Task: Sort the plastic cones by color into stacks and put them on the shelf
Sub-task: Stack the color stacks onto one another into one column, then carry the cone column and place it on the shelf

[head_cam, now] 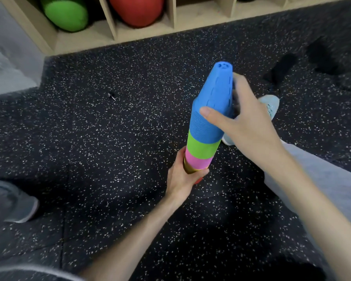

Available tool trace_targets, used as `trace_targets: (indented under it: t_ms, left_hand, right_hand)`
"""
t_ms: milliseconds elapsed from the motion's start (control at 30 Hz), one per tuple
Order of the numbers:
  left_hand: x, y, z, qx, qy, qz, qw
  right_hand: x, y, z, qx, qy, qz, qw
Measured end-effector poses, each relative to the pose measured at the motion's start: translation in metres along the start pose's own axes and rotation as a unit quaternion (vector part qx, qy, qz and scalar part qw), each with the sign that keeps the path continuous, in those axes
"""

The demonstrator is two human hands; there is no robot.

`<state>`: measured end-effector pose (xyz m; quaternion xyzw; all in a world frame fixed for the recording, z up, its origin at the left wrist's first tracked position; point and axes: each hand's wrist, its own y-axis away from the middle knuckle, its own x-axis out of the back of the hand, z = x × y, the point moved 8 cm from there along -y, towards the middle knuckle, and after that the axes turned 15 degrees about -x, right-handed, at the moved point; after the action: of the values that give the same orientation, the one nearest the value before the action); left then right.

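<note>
One tall stack of nested plastic cones tilts above the floor in the head view. Its upper part is blue cones (pixel 213 110), then a green band (pixel 203 148), a pink band (pixel 198 161), a yellow-gold band (pixel 189 169) and a sliver of red at the bottom (pixel 199 180). My left hand (pixel 182 177) grips the bottom of the stack around the yellow and red cones. Higher up, my right hand (pixel 241 122) wraps the blue cones, thumb across the front. The wooden shelf (pixel 146 31) stands along the far edge.
The shelf's compartments hold a green ball (pixel 66 14) and a red ball (pixel 136 10); the compartments to the right look bare. Speckled black rubber floor (pixel 109 138) all around. My shoes sit at the left (pixel 12 201) and right (pixel 268 106). A small metal bit (pixel 111 96) lies on the floor.
</note>
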<state>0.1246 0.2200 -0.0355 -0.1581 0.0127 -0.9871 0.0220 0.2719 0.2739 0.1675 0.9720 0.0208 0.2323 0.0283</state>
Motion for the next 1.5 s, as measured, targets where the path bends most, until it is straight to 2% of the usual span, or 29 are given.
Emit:
trace_targets:
  t_ms: [300,500,767,933,1067,1200,1300,1500]
  left_hand:
    - [0.000,-0.005,-0.022,0.010,0.014,-0.078,0.997]
    - [-0.010,-0.009,-0.038,0.044,0.045,-0.075,0.995]
    - [-0.022,-0.006,-0.053,0.094,0.075,-0.066,0.991]
    - [-0.022,-0.009,-0.048,0.109,0.096,-0.096,0.985]
    - [-0.021,-0.002,-0.047,0.130,0.113,-0.100,0.980]
    - [-0.014,0.020,-0.047,0.132,0.147,-0.084,0.977]
    - [0.003,0.038,-0.037,0.135,0.167,-0.074,0.974]
    - [0.059,0.051,0.000,0.096,0.170,-0.029,0.980]
  right_hand:
    - [0.044,-0.012,0.036,-0.070,-0.122,0.050,0.989]
    - [0.065,-0.011,0.058,-0.122,-0.154,0.049,0.979]
    - [0.065,-0.015,0.062,-0.127,-0.153,0.066,0.978]
    - [0.058,-0.012,0.063,-0.136,-0.197,0.055,0.969]
    - [0.054,-0.009,0.061,-0.106,-0.174,0.068,0.977]
    - [0.044,0.002,0.044,-0.072,-0.104,0.081,0.989]
    - [0.034,0.016,0.015,-0.036,-0.050,0.084,0.995]
    - [0.030,0.049,-0.065,0.094,-0.034,0.107,0.989]
